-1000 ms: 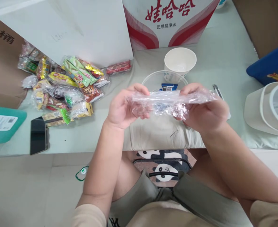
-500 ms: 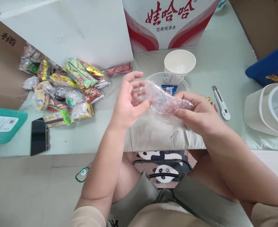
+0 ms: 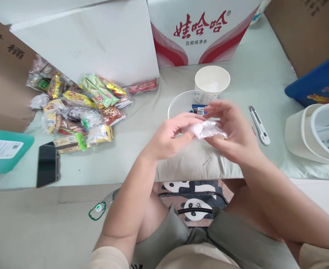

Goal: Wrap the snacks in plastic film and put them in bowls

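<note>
1. Centrally, two hands work above the near half of one cloth-covered worktop (image 3: 125,149); both forearms reach forward across its front edge, converging.
2. Left hand (image 3: 174,136): palm inward, thumb and fingers pinching one piece of crumpled clear film (image 3: 207,130).
3. Right hand (image 3: 234,130): blurred, fingers raised and curled, thumb lower and apart from them. The film meets this hand at its right end; whether the hand grips it cannot be told.
4. Film position: between the two hands, held above the worktop, on the near side of one round clear tub (image 3: 169,106).
5. One phone (image 3: 47,164) lies at the front edge, far left. A broad stretch of cloth separates it from the left forearm.
6. One blue packet (image 3: 198,109) shows inside the tub, partly hidden by the fingers.
7. One white utility knife (image 3: 259,127) lies right of the right hand, apart from it. Farther right stand at least two nested white buckets (image 3: 294,130).
8. One white bowl (image 3: 212,80) stands just behind the tub.
9. One heap of wrapped snacks (image 3: 77,108) lies left, overlapping too much to count; two green-wrapped bars (image 3: 98,91) top it. One red packet (image 3: 142,86) lies at its right end.
10. At the rear, one white box (image 3: 97,48) and one red-banded carton (image 3: 167,48) bound the reach.
</note>
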`<state>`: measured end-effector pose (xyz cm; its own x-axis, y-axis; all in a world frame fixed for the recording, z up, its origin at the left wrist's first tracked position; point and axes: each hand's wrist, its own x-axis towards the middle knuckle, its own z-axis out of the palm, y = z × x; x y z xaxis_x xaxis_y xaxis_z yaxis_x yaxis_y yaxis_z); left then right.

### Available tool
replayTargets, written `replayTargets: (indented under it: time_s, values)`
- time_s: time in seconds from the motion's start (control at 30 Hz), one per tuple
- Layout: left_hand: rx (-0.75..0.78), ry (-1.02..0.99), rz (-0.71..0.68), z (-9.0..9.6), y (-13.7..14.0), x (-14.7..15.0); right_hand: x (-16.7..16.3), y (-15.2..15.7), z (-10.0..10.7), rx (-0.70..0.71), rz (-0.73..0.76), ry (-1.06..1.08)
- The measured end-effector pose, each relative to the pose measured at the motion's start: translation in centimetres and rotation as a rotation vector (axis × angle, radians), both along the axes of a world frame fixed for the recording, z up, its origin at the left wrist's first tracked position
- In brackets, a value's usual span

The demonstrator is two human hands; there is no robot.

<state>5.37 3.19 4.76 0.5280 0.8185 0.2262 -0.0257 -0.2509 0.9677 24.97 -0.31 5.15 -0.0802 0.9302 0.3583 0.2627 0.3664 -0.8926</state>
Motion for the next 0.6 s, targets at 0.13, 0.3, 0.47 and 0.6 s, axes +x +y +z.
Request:
replayTargets:
  time_s: [0.13,0.3,0.47,0.6]
  values:
    - [0.099,0.039,0.159,0.3,0.6,-0.9,1.6,2.0,2.2,0.059,-0.153,-0.193]
    - [0.093,0.041,0.272,0.4,1.2,-2.3,4.1,10.7,5.7,0.019,-0.461,-0.695]
    - [0.057,0.039,0.266,0.5,1.4,-2.6,4.0,19.9,4.0,-0.268,-0.22,-1.192]
    - [0.042,0.024,0.271,0.7,1.6,-2.7,2.4,23.6,1.1,-0.39,-0.07,-1.096]
